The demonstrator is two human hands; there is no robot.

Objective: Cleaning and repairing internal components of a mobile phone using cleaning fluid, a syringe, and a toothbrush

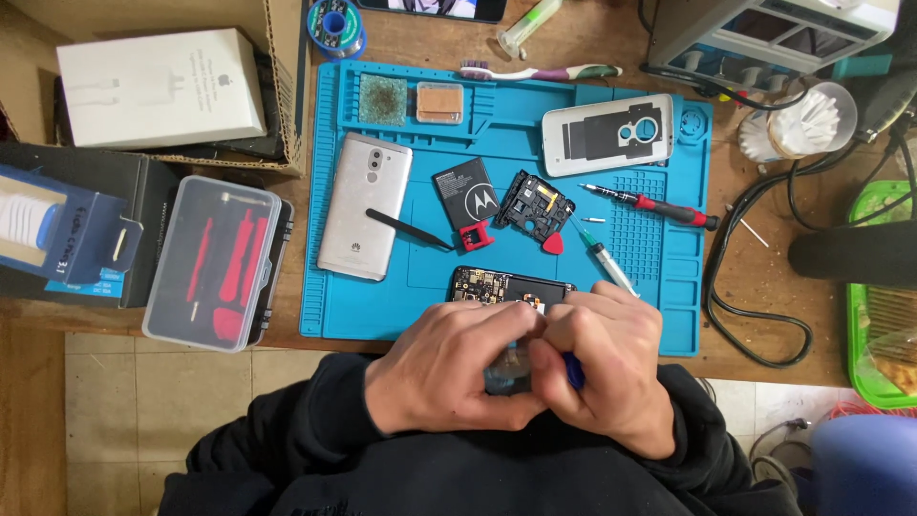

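1. Left hand point(449, 368) and right hand point(607, 368): I see both clenched together over the near end of an opened phone point(511, 287), fingertips meeting at its middle; each grasps the handset, whose lower part they hide
2. Right hand, detail: a blue tool tip point(573, 371) shows between its fingers; I cannot tell what kind of tool it is
3. Opened phone: lies at the near edge of the blue work mat point(659, 315), its circuit board exposed just beyond my knuckles
4. Step in hand, as I judge it: work on the inside of the handset at its lower end, either prying or seating a part; the contact itself is hidden
5. Next move, as I judge it: calls for a steady left-hand hold while the right applies small, controlled force, since the bare board sits right beside the fingertips
6. Beyond the hands: a black battery point(464, 198), a black inner frame point(532, 203) and a red pick point(553, 245)
7. Beyond and to the right: a syringe point(607, 268), a red-handled screwdriver point(654, 204) and a white back cover point(607, 134)
8. Beyond and to the left: a silver phone point(363, 205) face down, with black tweezers point(406, 229) lying partly on it
9. Far left, off the mat: a clear tool case point(215, 263) holding red tools
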